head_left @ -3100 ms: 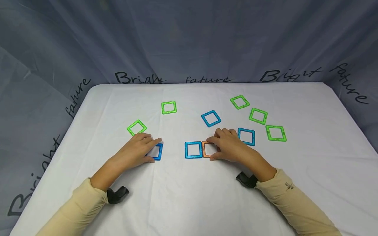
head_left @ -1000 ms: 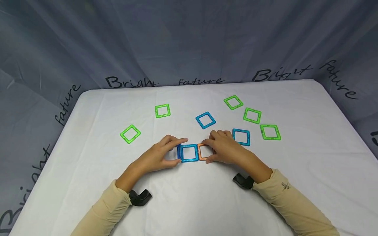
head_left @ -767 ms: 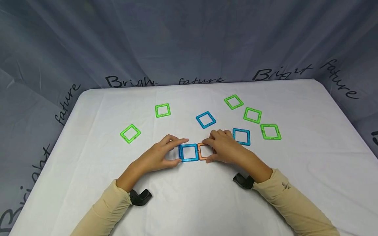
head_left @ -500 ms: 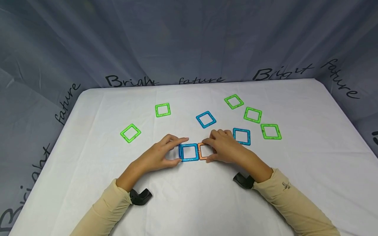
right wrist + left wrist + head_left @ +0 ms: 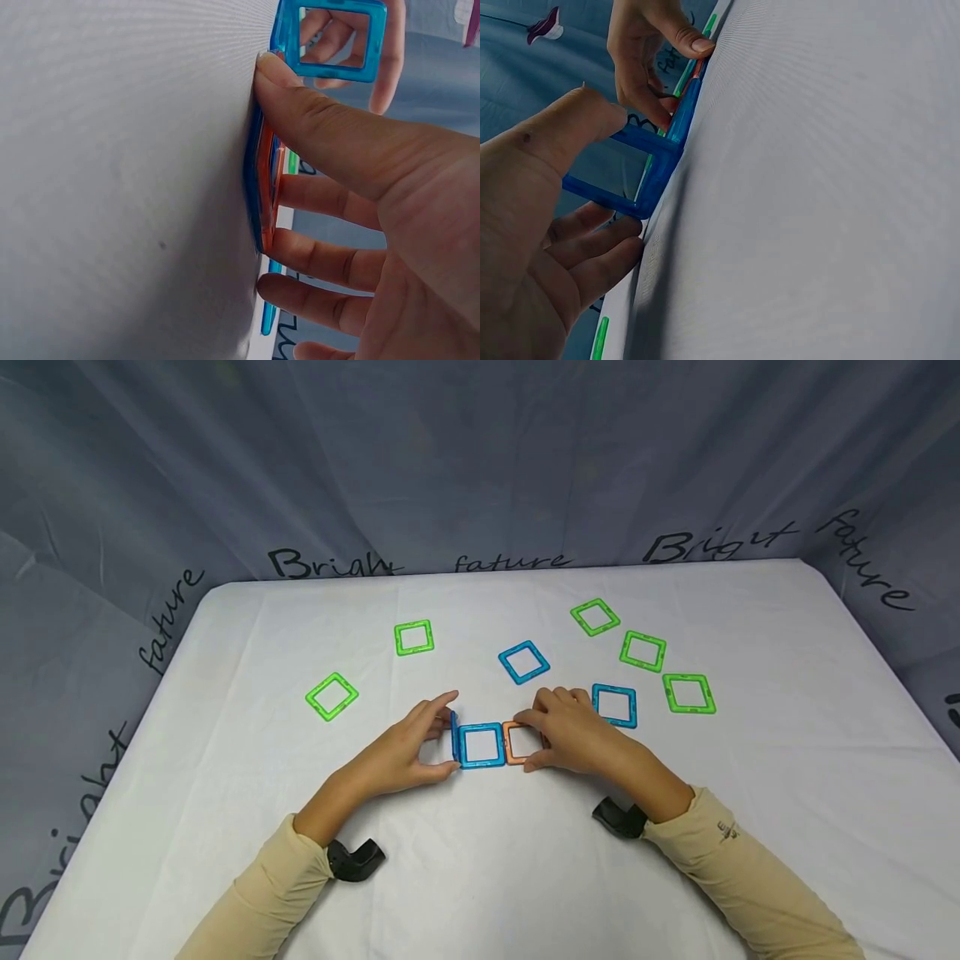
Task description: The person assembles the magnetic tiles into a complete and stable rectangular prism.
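My left hand (image 5: 397, 756) pinches a blue square magnetic tile (image 5: 454, 735) between thumb and fingers. That tile stands on edge at the left side of a blue tile (image 5: 482, 764) lying flat. In the left wrist view, the upright tile's frame (image 5: 656, 180) meets the flat one at a corner. An orange square tile (image 5: 510, 743) adjoins the flat blue tile on its right. My right hand (image 5: 573, 735) grips the orange tile, thumb at the near edge, fingers at the far edge, covering its right part. Seen from the right wrist, a blue layer (image 5: 253, 172) lies under the orange tile (image 5: 266, 172).
Two more blue tiles (image 5: 524, 662) (image 5: 634, 706) lie flat beyond and beside the right hand. Several green square tiles (image 5: 414, 651) (image 5: 332, 697) (image 5: 689, 710) are scattered farther back on the white tabletop (image 5: 480, 877). A grey curtain (image 5: 480, 460) hangs behind.
My left hand has brought its blue tile rightward to the flat blue tile. Over the last half second that tile has tilted upright and the index finger has drawn back. The right hand holds still.
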Demonstrator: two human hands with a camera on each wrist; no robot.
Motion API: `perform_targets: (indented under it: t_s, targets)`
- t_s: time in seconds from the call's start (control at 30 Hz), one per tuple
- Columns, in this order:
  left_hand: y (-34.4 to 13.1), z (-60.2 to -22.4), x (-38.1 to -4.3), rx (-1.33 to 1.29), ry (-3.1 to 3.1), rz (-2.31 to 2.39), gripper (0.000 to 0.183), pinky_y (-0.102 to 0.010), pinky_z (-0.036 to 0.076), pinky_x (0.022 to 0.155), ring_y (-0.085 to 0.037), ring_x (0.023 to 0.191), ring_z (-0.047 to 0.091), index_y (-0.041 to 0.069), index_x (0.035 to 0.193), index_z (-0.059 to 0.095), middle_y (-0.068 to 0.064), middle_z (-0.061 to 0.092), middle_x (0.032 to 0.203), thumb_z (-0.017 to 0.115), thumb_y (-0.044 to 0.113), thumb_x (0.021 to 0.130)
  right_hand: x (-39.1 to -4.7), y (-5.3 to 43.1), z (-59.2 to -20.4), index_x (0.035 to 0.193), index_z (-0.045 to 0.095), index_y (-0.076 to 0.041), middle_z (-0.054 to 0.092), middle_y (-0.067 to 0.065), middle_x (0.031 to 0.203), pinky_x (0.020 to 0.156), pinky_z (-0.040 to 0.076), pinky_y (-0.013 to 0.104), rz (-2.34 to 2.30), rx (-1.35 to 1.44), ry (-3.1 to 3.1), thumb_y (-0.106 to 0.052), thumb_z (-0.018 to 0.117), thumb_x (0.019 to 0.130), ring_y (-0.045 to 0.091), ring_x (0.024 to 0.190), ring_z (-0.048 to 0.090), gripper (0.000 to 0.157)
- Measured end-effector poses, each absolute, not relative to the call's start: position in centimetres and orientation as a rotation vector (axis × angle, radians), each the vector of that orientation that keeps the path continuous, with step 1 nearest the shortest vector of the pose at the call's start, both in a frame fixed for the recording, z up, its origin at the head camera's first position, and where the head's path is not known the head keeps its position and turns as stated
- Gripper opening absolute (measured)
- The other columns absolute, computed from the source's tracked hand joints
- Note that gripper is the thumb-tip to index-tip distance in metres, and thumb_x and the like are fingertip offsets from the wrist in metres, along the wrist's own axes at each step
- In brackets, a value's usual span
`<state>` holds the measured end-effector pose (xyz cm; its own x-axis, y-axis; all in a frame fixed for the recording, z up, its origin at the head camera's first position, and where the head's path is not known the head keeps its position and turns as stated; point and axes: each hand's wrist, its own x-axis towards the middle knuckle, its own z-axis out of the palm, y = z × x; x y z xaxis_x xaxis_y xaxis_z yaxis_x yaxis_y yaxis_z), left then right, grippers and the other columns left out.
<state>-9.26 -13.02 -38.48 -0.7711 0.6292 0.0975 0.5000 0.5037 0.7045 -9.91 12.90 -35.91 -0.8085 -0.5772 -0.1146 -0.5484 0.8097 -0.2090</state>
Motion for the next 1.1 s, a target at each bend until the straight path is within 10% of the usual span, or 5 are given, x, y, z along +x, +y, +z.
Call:
perform_targets:
  t_s: [1.1]
  targets:
    - [-14.5,-38.1,-7.6,0.963,2.665,0.945,0.067,-0.031,0.047,0.094,-0.013,0.108,0.055,0.008,0.135,0.038,-0.002,0.048,0.114,0.070,0.025,0.078,-8.9,11.4,-35.9,0.115,0.061,-0.013,0.047,-0.002,0.084,0.095,0.035,0.050,-0.202,-0.960,2.795,-0.047,0.076,0.068,0.018,0.086,0.044,0.060]
